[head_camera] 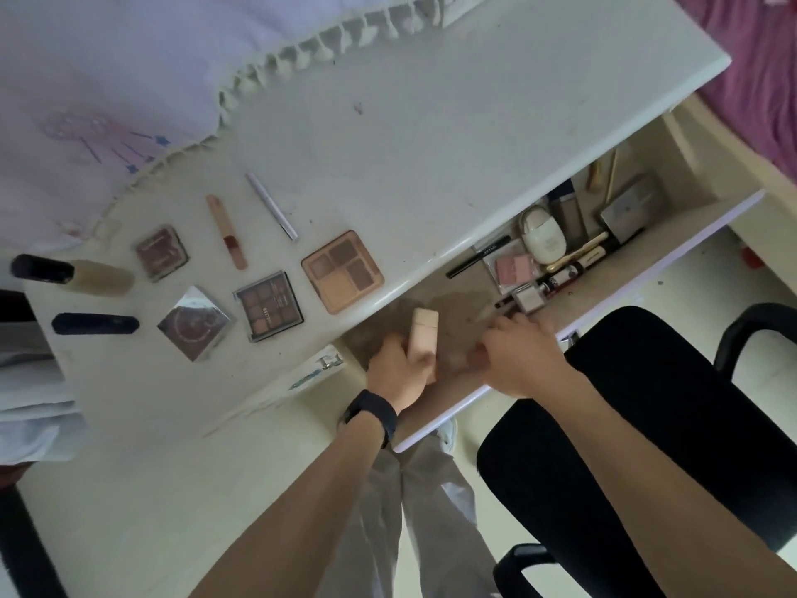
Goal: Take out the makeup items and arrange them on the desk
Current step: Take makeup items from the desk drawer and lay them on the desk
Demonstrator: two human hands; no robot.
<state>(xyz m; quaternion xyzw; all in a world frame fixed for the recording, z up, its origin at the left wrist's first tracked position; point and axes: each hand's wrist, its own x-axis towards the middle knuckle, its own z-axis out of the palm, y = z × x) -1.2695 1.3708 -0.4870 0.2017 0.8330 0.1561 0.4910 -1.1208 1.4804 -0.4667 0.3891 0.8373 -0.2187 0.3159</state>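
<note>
My left hand (399,373) grips a beige rectangular makeup bottle (423,334) over the near end of the open drawer (647,256). My right hand (517,356) hovers beside it above the drawer with fingers loosely curled and blurred; whether it holds anything is unclear. On the white desk (431,144) lie a peach eyeshadow palette (343,271), a dark palette (268,306), a silver compact (195,323), a small brown compact (161,253), a lip gloss tube (226,230), a white pencil (271,207), a foundation bottle (73,274) and a dark case (95,323).
The drawer holds several more items: a white egg-shaped bottle (541,235), a pink blush (513,269), a black pencil (478,256) and a grey box (625,211). A black chair (647,425) stands at right. Fringed white cloth (108,101) covers the desk's far left.
</note>
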